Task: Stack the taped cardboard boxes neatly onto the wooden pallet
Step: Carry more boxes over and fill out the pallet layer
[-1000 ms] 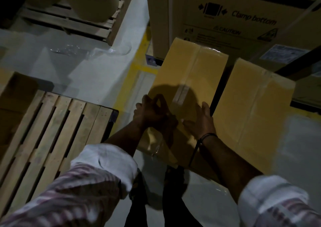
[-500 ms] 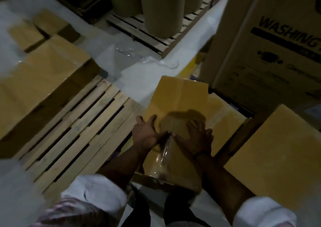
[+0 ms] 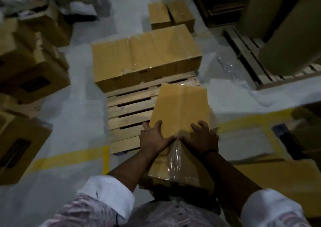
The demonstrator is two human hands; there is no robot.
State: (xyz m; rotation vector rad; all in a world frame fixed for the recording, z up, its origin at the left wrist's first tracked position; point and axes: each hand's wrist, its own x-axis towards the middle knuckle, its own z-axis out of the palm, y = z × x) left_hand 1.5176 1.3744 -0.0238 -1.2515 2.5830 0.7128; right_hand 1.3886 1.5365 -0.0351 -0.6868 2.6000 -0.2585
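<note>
A taped cardboard box (image 3: 180,108) hangs tilted in front of me, its far end over the near right part of the wooden pallet (image 3: 128,112). My left hand (image 3: 153,138) grips its near left edge and my right hand (image 3: 200,137) grips its near right edge, with fingers spread over the top face. Clear tape runs down the box's near face. A row of taped boxes (image 3: 145,56) fills the pallet's far end. The box's underside is hidden.
Two more taped boxes (image 3: 171,13) stand on the floor beyond the pallet. Printed cartons (image 3: 26,60) crowd the left side. A second pallet (image 3: 251,56) with large rolls is at right. Another cardboard box (image 3: 281,180) lies at lower right. Yellow floor lines (image 3: 69,155) cross the near floor.
I have turned left with the box, from the washing-machine carton to face the pallet. The box now hangs over the pallet's near right part, both hands still on it.
</note>
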